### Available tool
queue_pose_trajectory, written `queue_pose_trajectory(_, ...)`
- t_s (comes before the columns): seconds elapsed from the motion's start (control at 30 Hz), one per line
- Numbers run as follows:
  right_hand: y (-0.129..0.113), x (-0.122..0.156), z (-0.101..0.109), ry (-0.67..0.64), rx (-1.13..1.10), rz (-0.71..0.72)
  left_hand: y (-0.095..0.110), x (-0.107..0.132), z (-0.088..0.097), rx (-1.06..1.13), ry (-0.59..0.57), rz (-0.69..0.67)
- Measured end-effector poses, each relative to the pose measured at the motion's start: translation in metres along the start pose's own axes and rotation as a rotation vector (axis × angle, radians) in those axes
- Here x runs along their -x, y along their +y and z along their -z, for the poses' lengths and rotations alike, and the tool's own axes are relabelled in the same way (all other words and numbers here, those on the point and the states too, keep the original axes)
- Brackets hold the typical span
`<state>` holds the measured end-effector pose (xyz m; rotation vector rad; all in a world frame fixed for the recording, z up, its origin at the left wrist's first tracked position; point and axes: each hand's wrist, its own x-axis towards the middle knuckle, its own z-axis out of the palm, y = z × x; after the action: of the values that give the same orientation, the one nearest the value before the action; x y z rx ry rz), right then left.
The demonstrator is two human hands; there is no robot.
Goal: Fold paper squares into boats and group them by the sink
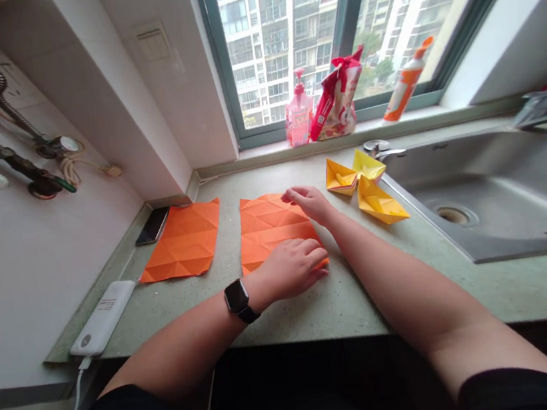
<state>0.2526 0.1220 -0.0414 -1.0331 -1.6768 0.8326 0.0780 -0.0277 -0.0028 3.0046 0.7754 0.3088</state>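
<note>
A creased sheet of orange paper [260,223] lies unfolded on the counter, partly under my arms. My left hand [296,266] rests over its near right corner. The fingers are curled, and a bit of orange shows between them and the thumb. At the far right edge of the sheet is my right hand [309,201], its fingers stretched leftward over the paper and slightly bent. A second creased orange sheet [182,240] lies flat to the left. Three folded paper boats stand to the right: an orange-yellow one [340,177], a yellow one [368,165] and a larger golden one [381,203].
A phone [153,226] touches the left sheet. A white power bank [103,318] with a cable lies near the counter's left edge. The steel sink [502,181] is at right. On the sill stand a pump bottle [299,117], a red bag [340,99] and an orange-white bottle [404,90].
</note>
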Motion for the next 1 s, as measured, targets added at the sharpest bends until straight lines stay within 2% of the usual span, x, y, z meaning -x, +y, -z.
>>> queue_pose_trajectory(0.1,0.001,0.004,-0.006,-0.051,0.033,-0.007,-0.021,0.018,0.0,0.05,-0.079,-0.153)
queue_pose_trajectory(0.23,-0.006,0.01,-0.014,-0.213,0.183,0.1,-0.038,0.039,-0.011,0.109,-0.152,-0.157)
queue_pose_trajectory(0.33,-0.011,0.018,-0.022,-0.402,0.307,0.177,-0.04,0.045,-0.019,0.144,-0.126,-0.161)
queue_pose_trajectory(0.43,-0.014,0.024,-0.028,-0.571,0.408,0.182,-0.037,0.046,-0.02,0.173,-0.1,-0.178)
queue_pose_trajectory(0.57,-0.013,0.024,-0.032,-0.704,0.521,0.181,-0.035,0.045,-0.017,0.21,-0.116,-0.218)
queue_pose_trajectory(0.73,0.001,0.005,-0.045,-0.713,0.672,0.203,-0.034,0.044,-0.013,0.223,-0.159,-0.22)
queue_pose_trajectory(1.0,0.027,-0.05,-0.075,-0.637,0.788,0.231,-0.034,0.043,-0.006,0.281,-0.212,-0.21)
